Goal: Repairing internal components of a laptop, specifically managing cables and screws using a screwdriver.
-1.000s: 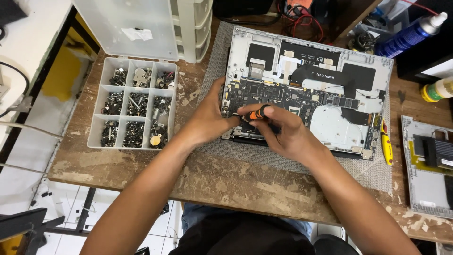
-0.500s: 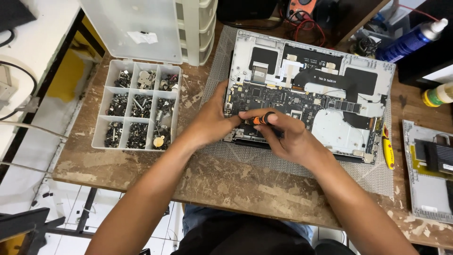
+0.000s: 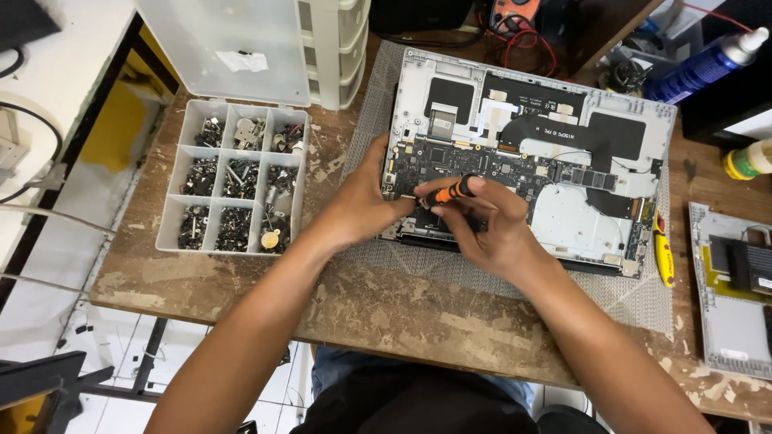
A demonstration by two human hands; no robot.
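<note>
Head view, right hand: your right hand (image 3: 490, 229) is clenched around an orange-and-black screwdriver (image 3: 445, 192), its shaft lying nearly flat and its tip pointing left, low over the board.
Head view, left hand: your left hand (image 3: 366, 201) rests on the near-left corner of the opened laptop (image 3: 531, 157), fingers curled at the dark circuit board (image 3: 482, 165) and the screwdriver tip; whether they pinch anything, I cannot tell.
Laptop: it lies on a grey mesh mat (image 3: 515, 277) on the worn wooden bench (image 3: 386, 313).
Left of you: a clear compartment tray (image 3: 233, 181) of screws, lid open.
Right edge: a blue spray can (image 3: 704, 60), a yellow tool (image 3: 663, 253).
</note>
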